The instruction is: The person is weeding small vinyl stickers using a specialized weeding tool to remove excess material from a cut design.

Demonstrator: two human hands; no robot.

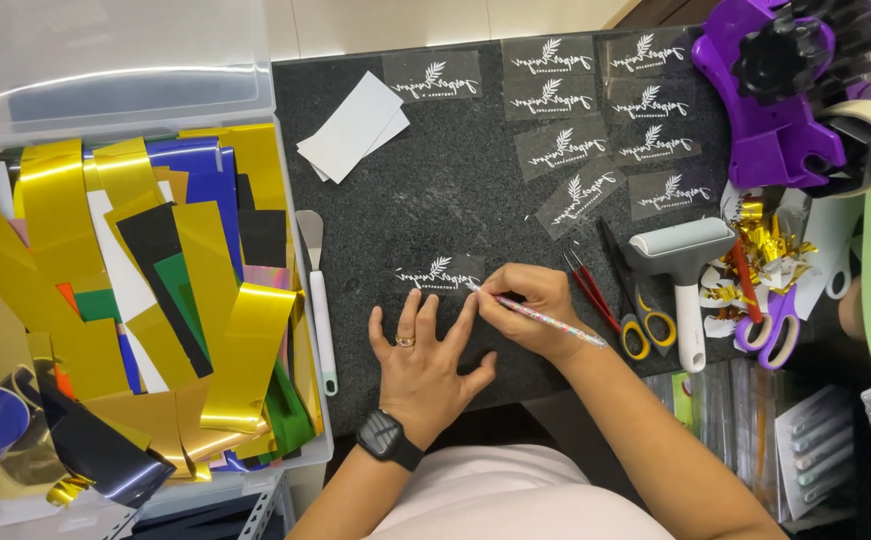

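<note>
My left hand [423, 362] lies flat on the dark stone slab [375, 215], fingers spread, its fingertips just below a small clear decal [439, 274] with white script and a leaf. My right hand [530, 303] grips a thin speckled weeding pen [540, 315]. The pen's tip touches the decal's right edge. A ring is on one left finger and a black watch [388, 438] on the left wrist.
Several finished clear decals [595, 140] lie at the slab's back right, white cards [353, 125] at the back. A scraper [317, 300] lies left. Tweezers [587, 290], scissors [633, 312], a roller [683, 265] and a purple tape dispenser [770, 85] are right. A bin of foil scraps [155, 300] stands left.
</note>
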